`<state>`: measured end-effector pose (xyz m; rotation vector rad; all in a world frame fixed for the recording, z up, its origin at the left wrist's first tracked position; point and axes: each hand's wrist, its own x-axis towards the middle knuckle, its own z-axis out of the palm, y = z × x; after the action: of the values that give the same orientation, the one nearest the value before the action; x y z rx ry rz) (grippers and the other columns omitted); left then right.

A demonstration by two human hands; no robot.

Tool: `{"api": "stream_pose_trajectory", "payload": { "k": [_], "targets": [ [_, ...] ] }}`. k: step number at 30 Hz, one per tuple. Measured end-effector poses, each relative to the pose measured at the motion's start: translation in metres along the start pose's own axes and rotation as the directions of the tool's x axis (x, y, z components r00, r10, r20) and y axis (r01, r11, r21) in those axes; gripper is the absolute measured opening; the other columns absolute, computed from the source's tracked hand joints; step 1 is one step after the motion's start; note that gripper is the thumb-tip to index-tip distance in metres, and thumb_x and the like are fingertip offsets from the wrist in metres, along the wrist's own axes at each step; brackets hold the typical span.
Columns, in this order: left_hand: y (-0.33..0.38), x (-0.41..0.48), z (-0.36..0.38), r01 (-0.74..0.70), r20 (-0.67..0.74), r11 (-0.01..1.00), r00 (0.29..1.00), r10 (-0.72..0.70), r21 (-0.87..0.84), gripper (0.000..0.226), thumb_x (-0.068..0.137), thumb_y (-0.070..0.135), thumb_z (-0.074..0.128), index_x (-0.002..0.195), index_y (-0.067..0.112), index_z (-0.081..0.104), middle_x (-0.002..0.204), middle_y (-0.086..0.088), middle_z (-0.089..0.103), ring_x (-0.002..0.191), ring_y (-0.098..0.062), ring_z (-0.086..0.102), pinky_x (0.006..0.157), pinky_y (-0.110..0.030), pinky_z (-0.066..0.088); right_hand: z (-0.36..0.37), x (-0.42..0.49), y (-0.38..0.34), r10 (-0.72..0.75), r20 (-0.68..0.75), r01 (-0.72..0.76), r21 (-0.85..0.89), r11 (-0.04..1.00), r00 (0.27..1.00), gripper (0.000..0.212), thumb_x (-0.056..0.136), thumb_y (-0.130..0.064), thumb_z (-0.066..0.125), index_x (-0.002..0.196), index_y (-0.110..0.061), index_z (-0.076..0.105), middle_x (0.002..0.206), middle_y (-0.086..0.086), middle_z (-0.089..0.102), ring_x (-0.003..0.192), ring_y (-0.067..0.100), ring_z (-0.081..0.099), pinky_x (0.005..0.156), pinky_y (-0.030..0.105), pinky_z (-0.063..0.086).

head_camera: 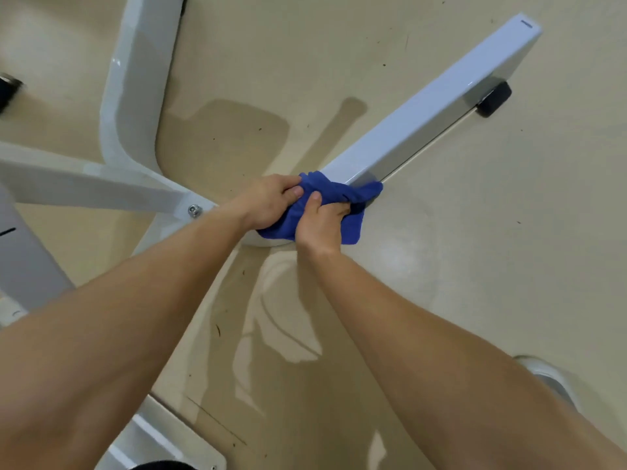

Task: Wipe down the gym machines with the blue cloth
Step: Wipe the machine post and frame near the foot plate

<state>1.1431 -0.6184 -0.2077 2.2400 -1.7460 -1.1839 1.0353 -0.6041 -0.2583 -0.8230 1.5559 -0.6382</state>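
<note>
A crumpled blue cloth (339, 193) lies bunched over the near end of a white square floor bar (431, 110) of the gym machine, where the bar meets the frame joint. My left hand (271, 201) grips the cloth's left side, thumb pressed into the fabric. My right hand (322, 223) grips the cloth from the near side, fingers curled into it. The cloth hides the bar's end and part of both hands' fingers.
Other white frame legs (135, 96) run left and up from the joint, with a bolt (195, 210) beside my left wrist. A black rubber foot (493, 98) sits under the bar's far end. Beige floor lies all around, and a white plate (163, 439) sits bottom left.
</note>
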Motion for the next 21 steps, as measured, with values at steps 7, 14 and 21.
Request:
{"api": "stream_pose_trajectory", "payload": {
  "k": [7, 14, 21],
  "targets": [
    [0.072, 0.064, 0.007, -0.017, -0.043, 0.995, 0.999, 0.013, -0.094, 0.027, 0.105, 0.026, 0.040, 0.087, 0.031, 0.059, 0.082, 0.012, 0.062, 0.079, -0.009, 0.056, 0.074, -0.023, 0.040, -0.057, 0.070, -0.038, -0.028, -0.009, 0.028, 0.037, 0.999, 1.000, 0.081, 0.100, -0.047, 0.038, 0.155, -0.003, -0.002, 0.160, 0.013, 0.022, 0.145, 0.029, 0.029, 0.118, 0.044, 0.029],
    [0.153, 0.130, 0.003, -0.049, -0.054, 0.995, 0.998, 0.044, -0.087, 0.032, 0.105, 0.027, 0.038, 0.089, 0.018, 0.064, 0.084, 0.001, 0.063, 0.077, -0.015, 0.053, 0.067, -0.020, 0.039, -0.123, 0.137, -0.090, -0.022, -0.040, 0.020, -0.054, 0.998, 0.999, 0.067, 0.105, -0.044, 0.031, 0.154, -0.002, 0.009, 0.157, 0.012, 0.029, 0.137, 0.031, 0.040, 0.106, 0.034, 0.034],
    [0.155, 0.126, 0.003, -0.083, -0.072, 0.989, 0.995, 0.074, -0.121, 0.028, 0.104, 0.024, 0.044, 0.080, 0.019, 0.058, 0.077, 0.004, 0.060, 0.073, -0.012, 0.053, 0.065, -0.011, 0.038, -0.129, 0.126, -0.095, -0.035, -0.052, 0.028, -0.120, 0.992, 0.998, 0.060, 0.106, -0.037, 0.029, 0.151, 0.001, 0.016, 0.153, 0.021, 0.033, 0.135, 0.038, 0.040, 0.110, 0.043, 0.035]
  ]
}}
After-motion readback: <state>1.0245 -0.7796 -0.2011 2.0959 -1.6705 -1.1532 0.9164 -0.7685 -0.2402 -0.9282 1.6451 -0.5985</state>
